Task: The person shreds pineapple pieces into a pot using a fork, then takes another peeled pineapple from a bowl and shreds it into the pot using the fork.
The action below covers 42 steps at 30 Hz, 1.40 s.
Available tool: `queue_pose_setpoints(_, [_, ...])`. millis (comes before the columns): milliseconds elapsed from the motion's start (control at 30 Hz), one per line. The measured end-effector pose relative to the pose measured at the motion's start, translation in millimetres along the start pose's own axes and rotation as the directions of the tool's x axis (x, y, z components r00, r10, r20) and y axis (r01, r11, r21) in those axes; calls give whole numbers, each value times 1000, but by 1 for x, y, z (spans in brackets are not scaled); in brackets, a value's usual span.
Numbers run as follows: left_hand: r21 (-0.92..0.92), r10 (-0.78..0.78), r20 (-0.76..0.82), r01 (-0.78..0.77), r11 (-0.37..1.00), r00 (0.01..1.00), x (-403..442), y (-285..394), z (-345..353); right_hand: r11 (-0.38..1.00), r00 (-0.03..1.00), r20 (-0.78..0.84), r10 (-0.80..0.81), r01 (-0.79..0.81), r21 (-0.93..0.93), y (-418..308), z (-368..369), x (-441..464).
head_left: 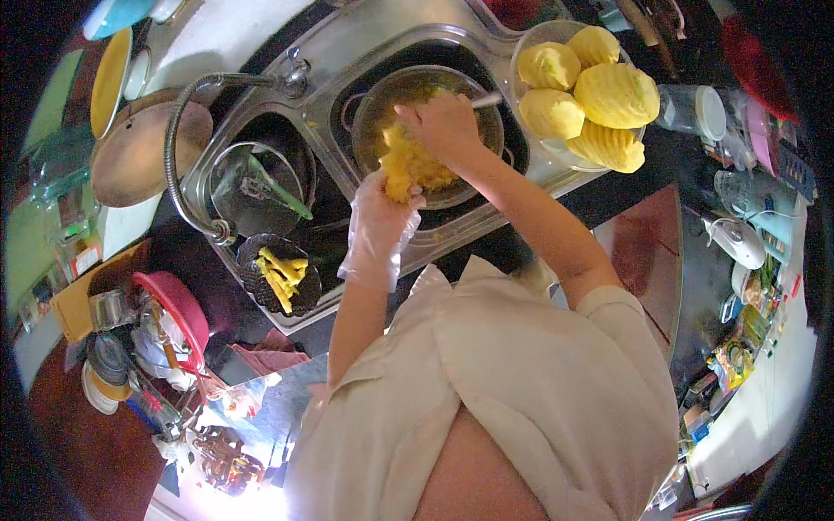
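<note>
To the right of the hands, a bowl (546, 33) of peeled yellow fruits (617, 94) rests on the sink (326, 108); to their left are a clear bowl (245, 211) with a green-handled tool (291, 200) and a dark dish (249, 259) of yellow strips (282, 280). Just below the hands sits a round basin (369, 113). Over it, the gloved left hand (382, 221) closes around ragged yellow fruit (404, 169); the bare right hand (446, 128) curls just above, beside a pale handle (486, 101), its grip unclear.
</note>
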<state>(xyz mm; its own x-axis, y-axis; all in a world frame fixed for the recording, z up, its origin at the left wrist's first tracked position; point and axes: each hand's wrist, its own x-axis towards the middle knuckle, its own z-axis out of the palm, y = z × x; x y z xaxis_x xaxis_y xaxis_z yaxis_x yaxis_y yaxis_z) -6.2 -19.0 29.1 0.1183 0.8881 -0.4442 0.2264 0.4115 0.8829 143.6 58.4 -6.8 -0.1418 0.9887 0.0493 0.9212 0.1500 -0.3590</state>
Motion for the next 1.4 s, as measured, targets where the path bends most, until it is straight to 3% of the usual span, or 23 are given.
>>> queue_pose_setpoints(33, [-361,-63,114,100,927,991,5,-8,-3,991,996,50,80,-85,106,-6,-6,-9])
queue_pose_setpoints(67, [-362,-55,117,94,928,992,11,-16,-6,965,983,99,151,-169,202,-9,-10,-14])
queue_pose_setpoints(100, [-492,-129,166,196,848,978,17,-23,-9,966,984,95,151,-167,199,-6,-11,-22])
queue_pose_setpoints(167, [-607,-198,218,292,739,956,17,-25,-12,815,976,205,79,-181,551,1,-5,-42])
queue_pose_setpoints(267, [-393,-76,100,109,913,992,6,-8,-6,760,970,243,3,-160,630,-12,-16,-64])
queue_pose_setpoints(300, [-68,-6,25,8,998,1000,1,9,1,760,970,242,11,-166,629,-15,-18,-68])
queue_pose_setpoints(367, [269,93,-15,-86,959,996,2,10,7,848,965,261,41,-172,502,-19,-21,-71])
queue_pose_setpoints(400, [-499,-160,130,205,842,978,7,-4,5,847,966,256,42,-170,503,-20,-21,-72])
queue_pose_setpoints(433, [-886,-218,403,438,148,889,10,-7,4,843,966,253,47,-174,508,-22,-21,-73])
queue_pose_setpoints(467, [-885,-221,404,440,151,888,11,-11,4,839,965,256,56,-184,513,-23,-20,-75])
queue_pose_setpoints(533, [-848,-338,228,357,393,913,10,-12,7,851,958,279,64,-198,487,-19,-15,-75])
queue_pose_setpoints(667, [-839,-233,327,395,375,916,9,-28,0,892,964,264,34,-148,427,-10,16,-65])
queue_pose_setpoints(733, [-738,-283,201,335,586,938,-2,-14,0,916,956,281,82,-184,358,11,26,-65])
queue_pose_setpoints(833, [-817,-305,224,349,459,926,0,-12,-6,909,947,282,156,-249,333,22,19,-60])
queue_pose_setpoints(867, [-817,-318,222,354,456,922,-6,-12,-7,876,937,286,201,-302,375,20,13,-63])
queue_pose_setpoints(900, [-810,-350,194,351,470,917,-4,-12,-4,843,870,408,278,-425,330,16,3,-61])
queue_pose_setpoints(933, [-804,-371,161,339,488,915,2,-12,-1,845,874,396,280,-420,330,11,-6,-56])
queue_pose_setpoints(1033, [-779,-393,204,392,489,896,10,-25,-2,777,963,258,82,-224,588,-16,-19,-78])
queue_pose_setpoints(1133, [-840,-416,257,414,351,872,6,-19,2,834,975,223,-16,-110,540,-24,-18,-83])
queue_pose_setpoints(1267, [-881,-453,223,377,285,863,0,-11,5,847,983,186,-10,-91,524,-26,-13,-83])
queue_pose_setpoints(1333, [-885,-319,287,378,272,903,1,-26,-3,844,983,182,11,-106,526,-25,-2,-83])
queue_pose_setpoints(1367, [-887,-316,283,373,272,905,2,-33,-5,844,984,180,5,-101,526,-26,3,-83])
queue_pose_setpoints(1400, [-824,-300,216,338,455,929,2,-35,-5,853,991,133,0,-70,518,-28,6,-82])
